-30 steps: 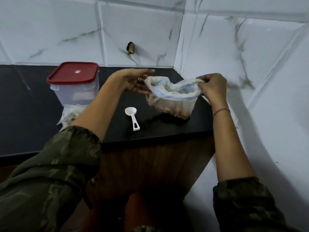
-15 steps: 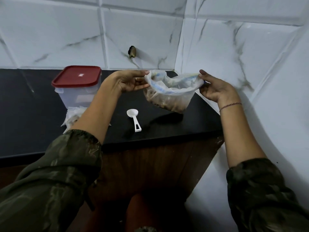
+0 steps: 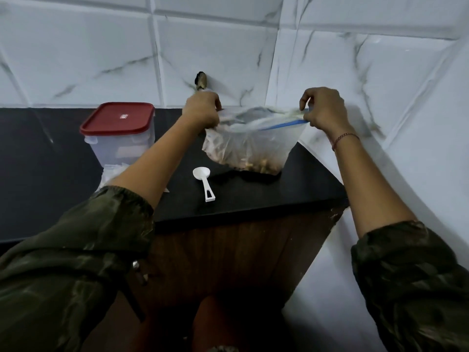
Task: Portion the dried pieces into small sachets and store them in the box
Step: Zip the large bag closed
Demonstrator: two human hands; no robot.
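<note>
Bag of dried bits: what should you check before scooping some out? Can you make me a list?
1. Mouth of the bag open: ok, the left hand and the right hand hold its edges apart.
2. The bag resting on the counter: cannot tell.
3. The scoop in reach: ok, it lies on the counter in front of the bag.
4. A hand free for the scoop: not ok, both hold the bag.
5. The box open: not ok, its red lid is on.
6. Sachets ready: cannot tell, the pale plastic pile by the box is partly hidden.
</note>
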